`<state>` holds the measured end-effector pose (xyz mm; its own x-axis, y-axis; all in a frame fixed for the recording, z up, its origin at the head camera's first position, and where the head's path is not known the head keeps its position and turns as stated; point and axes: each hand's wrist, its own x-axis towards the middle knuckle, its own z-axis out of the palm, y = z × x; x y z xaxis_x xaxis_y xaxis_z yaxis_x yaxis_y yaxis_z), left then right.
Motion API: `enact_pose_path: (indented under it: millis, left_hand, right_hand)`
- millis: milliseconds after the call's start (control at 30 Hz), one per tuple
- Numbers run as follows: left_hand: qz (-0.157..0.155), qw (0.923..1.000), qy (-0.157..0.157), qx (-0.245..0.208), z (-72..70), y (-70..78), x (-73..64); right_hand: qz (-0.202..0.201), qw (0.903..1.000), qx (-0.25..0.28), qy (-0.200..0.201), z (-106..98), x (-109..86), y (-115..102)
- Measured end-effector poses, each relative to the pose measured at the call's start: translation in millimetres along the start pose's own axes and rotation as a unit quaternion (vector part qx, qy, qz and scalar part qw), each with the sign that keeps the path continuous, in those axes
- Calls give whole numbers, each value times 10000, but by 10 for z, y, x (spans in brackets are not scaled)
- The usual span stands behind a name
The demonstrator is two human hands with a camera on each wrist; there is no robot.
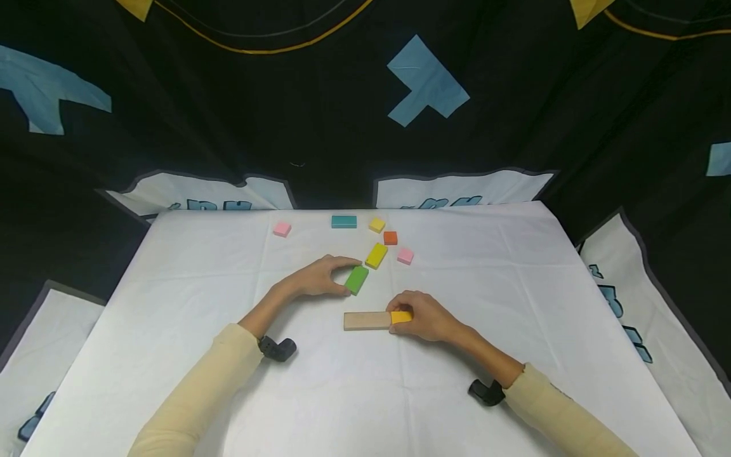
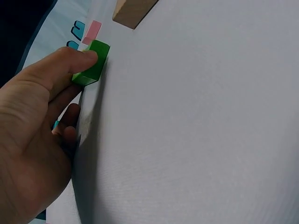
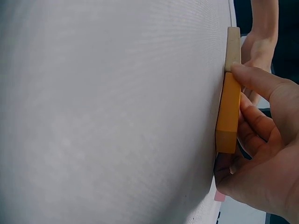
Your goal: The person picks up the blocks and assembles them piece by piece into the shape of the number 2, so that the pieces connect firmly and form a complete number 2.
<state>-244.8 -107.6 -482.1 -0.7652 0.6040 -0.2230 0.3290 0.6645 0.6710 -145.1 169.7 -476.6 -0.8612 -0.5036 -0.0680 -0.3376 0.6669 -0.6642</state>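
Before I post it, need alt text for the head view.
A person's left grip pinches a green block; the right grip holds an amber block end to end with a plain wooden block on a white-covered table. Farther back lie two pink blocks, two yellow blocks, a red-orange block and a teal block.

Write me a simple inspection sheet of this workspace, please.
Surface: white cloth, lightly creased.
Job's things: green block; orange block, end to end with wooden block.
Clutter: teal block, red block, long yellow block, short yellow block, left pink block, right pink block, all farther back.
Grips: left grip pinches the green block; right grip holds the orange block.
Cables: nothing seen.
Surroundings: black fabric with blue and yellow shapes.
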Motion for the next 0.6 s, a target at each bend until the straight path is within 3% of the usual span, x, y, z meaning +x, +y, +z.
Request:
enact_pose_path:
  millis: [600]
  left_hand:
    - [174, 9998, -53, -23, 76, 47, -44]
  right_hand:
    - [34, 9999, 69, -81, -18, -4, -25]
